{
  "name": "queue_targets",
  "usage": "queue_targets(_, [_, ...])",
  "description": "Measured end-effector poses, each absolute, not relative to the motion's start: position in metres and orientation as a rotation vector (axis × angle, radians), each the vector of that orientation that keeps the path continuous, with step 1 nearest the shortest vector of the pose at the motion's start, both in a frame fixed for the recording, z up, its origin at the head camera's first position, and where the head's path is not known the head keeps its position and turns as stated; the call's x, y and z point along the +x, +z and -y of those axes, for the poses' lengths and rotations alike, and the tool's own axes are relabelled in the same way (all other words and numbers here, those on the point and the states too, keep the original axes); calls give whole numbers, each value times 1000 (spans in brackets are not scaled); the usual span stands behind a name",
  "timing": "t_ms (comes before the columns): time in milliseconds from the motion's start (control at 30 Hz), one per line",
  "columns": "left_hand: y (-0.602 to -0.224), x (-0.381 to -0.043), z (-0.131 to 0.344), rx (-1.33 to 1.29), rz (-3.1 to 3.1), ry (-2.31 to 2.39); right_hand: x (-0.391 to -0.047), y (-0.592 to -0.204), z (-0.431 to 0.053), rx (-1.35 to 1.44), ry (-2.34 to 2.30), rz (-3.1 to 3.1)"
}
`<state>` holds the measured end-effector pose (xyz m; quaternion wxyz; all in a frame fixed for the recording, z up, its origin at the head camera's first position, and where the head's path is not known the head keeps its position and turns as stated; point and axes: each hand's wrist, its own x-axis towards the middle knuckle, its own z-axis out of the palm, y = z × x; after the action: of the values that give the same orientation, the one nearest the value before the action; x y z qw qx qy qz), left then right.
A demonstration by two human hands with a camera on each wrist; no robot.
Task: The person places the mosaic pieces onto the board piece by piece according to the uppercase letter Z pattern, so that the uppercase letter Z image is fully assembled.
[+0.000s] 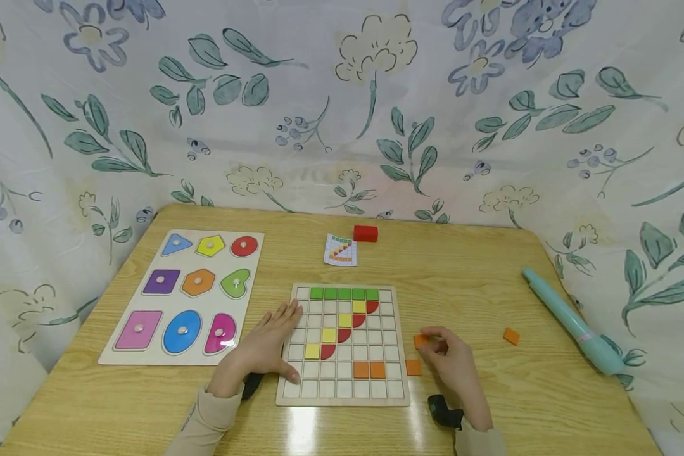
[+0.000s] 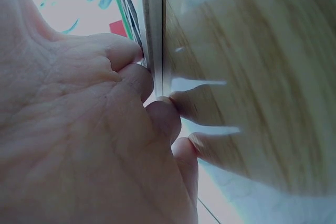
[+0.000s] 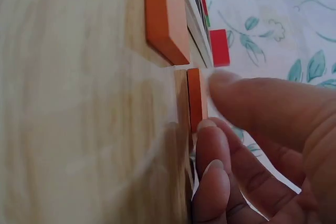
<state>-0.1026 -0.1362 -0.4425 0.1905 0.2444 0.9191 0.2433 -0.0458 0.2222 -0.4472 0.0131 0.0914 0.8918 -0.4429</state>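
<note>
A wooden grid board [image 1: 342,401] lies in front of me. My left hand [image 1: 265,342] rests on its left edge, fingers spread and straight. The board bears a row of green squares [image 1: 344,294], a diagonal of yellow squares [image 1: 329,335] with red quarter-round tiles [image 1: 344,335], and two orange squares [image 1: 369,370] low down. Right of the board, my right hand [image 1: 450,361] has thumb and forefinger at opposite sides of an orange square tile [image 3: 195,100], pinching it close over the table. Another orange tile [image 1: 413,367] lies nearer me, beside the board's edge.
A small pattern card [image 1: 341,251] and a red block [image 1: 366,234] lie beyond the board. A knobbed shape puzzle [image 1: 177,297] is at the left. To the right are a loose orange tile [image 1: 511,336] and a teal tube-like object [image 1: 572,323]. Floral cloth [image 1: 319,114] hangs behind the table.
</note>
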Motion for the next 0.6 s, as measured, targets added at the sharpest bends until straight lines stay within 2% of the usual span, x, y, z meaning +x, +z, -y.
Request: queue_targets(600, [-443,-103,137,687,-2580,690,-46,-449,-219,209,-1322,-2789])
